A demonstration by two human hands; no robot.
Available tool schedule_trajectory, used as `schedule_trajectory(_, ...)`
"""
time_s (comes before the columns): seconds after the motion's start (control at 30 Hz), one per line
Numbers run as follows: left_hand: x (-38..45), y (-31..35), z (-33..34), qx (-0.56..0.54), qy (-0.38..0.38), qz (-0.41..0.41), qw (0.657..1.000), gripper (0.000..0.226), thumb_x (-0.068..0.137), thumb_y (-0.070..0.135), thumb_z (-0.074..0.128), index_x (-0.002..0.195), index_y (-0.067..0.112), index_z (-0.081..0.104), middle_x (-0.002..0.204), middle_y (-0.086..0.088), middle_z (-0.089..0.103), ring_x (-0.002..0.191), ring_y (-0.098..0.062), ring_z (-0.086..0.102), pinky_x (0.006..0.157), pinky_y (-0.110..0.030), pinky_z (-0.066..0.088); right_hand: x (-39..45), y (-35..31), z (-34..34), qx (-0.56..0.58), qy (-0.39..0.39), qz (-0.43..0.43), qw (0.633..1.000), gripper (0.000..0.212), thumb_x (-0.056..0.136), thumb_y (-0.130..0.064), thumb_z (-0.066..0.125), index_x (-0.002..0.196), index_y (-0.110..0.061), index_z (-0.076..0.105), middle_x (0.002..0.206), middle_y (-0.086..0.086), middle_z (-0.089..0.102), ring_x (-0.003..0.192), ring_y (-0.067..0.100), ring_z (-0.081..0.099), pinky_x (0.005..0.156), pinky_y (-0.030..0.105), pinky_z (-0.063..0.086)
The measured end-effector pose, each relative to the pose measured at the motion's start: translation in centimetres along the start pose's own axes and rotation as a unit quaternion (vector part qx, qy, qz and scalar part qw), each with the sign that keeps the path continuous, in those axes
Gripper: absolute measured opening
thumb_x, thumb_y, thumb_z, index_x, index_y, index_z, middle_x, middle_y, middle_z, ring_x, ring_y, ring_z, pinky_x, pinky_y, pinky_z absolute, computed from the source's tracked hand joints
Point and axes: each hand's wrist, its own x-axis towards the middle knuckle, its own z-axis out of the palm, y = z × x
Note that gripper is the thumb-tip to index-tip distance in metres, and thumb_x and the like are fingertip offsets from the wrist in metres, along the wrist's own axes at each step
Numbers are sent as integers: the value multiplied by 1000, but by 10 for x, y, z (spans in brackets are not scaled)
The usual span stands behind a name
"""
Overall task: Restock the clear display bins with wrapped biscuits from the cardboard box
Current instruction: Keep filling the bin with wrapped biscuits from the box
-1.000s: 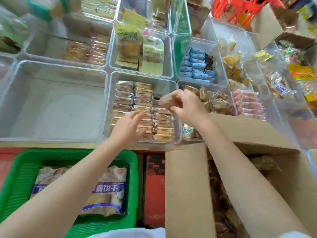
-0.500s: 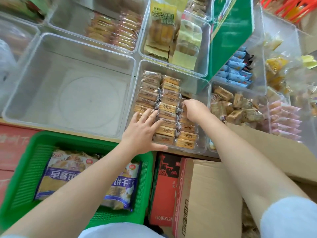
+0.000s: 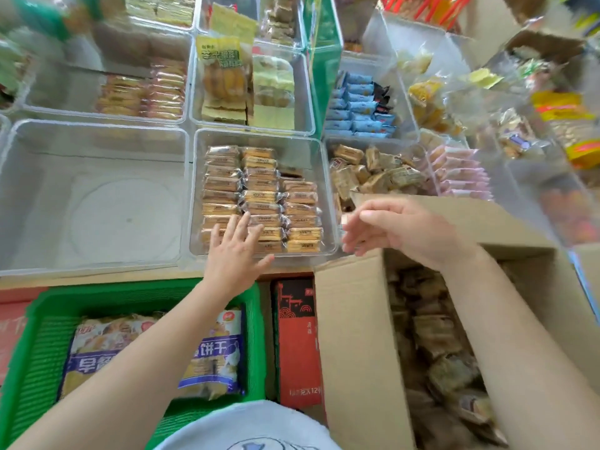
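Note:
A clear display bin (image 3: pixel 319 177) in the middle holds three rows of wrapped biscuits (image 3: pixel 263 198) in gold wrappers. My left hand (image 3: pixel 235 251) lies with straight fingers on the near packets of the left rows. My right hand (image 3: pixel 402 232) hovers empty, fingers relaxed, over the gap between that bin and the open cardboard box (image 3: pixel 354 336). More wrapped biscuits (image 3: pixel 438 349) fill the box at the lower right.
A large clear bin (image 3: pixel 94 196) stands left of the stocked one. Other bins of snacks sit behind and to the right. Below the shelf edge are a green basket (image 3: pixel 42 345) with a biscuit bag and a red carton (image 3: pixel 297 345).
My right hand has let go of a packet in the right row and drawn back toward the box, empty. My left hand stays on the packets.

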Motion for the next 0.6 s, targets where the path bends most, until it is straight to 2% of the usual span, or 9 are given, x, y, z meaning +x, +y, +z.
schedule_trajectory(0.07, -12, 33, -16, -95, 46, 8, 994, 72, 96, 68, 38, 154, 27, 35, 166, -6, 22, 154, -24, 16, 124, -48, 8, -39, 23, -15, 17, -45, 51, 998, 31, 104, -14, 44, 97, 7, 65, 94, 24, 71, 84, 37, 70, 63, 34, 58)
schedule_trajectory(0.13, -27, 81, -36, -236, 47, 25, 970, 63, 97, 61, 48, 149, 26, 43, 158, -2, 37, 144, -23, 36, 116, -42, 28, -63, 54, -25, -15, -63, 110, 992, 34, 106, -15, 43, 94, 6, 65, 94, 25, 72, 81, 37, 70, 60, 34, 56)
schedule_trajectory(0.2, -49, 132, -49, -353, 1, 46, 934, 66, 94, 61, 54, 151, 31, 38, 156, 4, 35, 140, -15, 40, 108, -34, 37, -70, 92, -29, -62, -15, 158, 985, 31, 106, -17, 45, 97, 2, 68, 94, 20, 74, 84, 33, 73, 69, 37, 59)
schedule_trajectory(0.27, -66, 171, -43, -392, -47, 64, 916, 84, 89, 61, 62, 157, 36, 20, 161, 12, 22, 145, -9, 28, 114, -34, 30, -65, 132, -31, -123, 85, 191, 970, 25, 104, -19, 47, 103, -9, 69, 98, 10, 74, 86, 25, 73, 77, 36, 61)
schedule_trajectory(0.33, -69, 186, -35, -426, -104, 68, 896, 97, 84, 47, 71, 155, 48, 6, 164, 15, 17, 148, -11, 24, 120, -41, 27, -55, 165, -35, -220, 155, 198, 943, 22, 102, -23, 50, 112, -15, 68, 109, 5, 70, 91, 19, 67, 79, 34, 57)
schedule_trajectory(0.37, -66, 186, -33, -467, -126, 63, 873, 96, 79, 38, 72, 151, 56, 10, 163, 11, 24, 147, -15, 31, 119, -48, 31, -50, 178, -37, -258, 164, 200, 931, 23, 102, -25, 52, 118, -16, 66, 115, 4, 67, 93, 17, 63, 80, 32, 55)
schedule_trajectory(0.47, -57, 175, -32, -540, -165, 44, 824, 94, 71, 23, 69, 141, 67, 24, 145, 6, 53, 123, -21, 62, 102, -52, 52, -34, 205, -39, -269, 150, 202, 930, 24, 101, -26, 54, 121, -19, 65, 119, 0, 61, 90, 13, 59, 78, 29, 54)
schedule_trajectory(0.53, -56, 173, -33, -545, -163, 34, 821, 96, 76, 14, 67, 147, 60, 22, 143, 0, 55, 112, -20, 68, 91, -45, 59, -22, 214, -32, -276, 117, 186, 936, 18, 99, -25, 56, 113, -22, 67, 123, 3, 60, 90, 14, 60, 76, 28, 51)
schedule_trajectory(0.6, -59, 177, -33, -554, -156, 38, 817, 95, 81, 6, 65, 150, 55, 22, 146, -1, 51, 107, -18, 70, 82, -37, 62, -11, 228, -17, -310, 49, 173, 934, 16, 97, -25, 60, 109, -19, 69, 123, 7, 63, 98, 21, 62, 83, 32, 52)
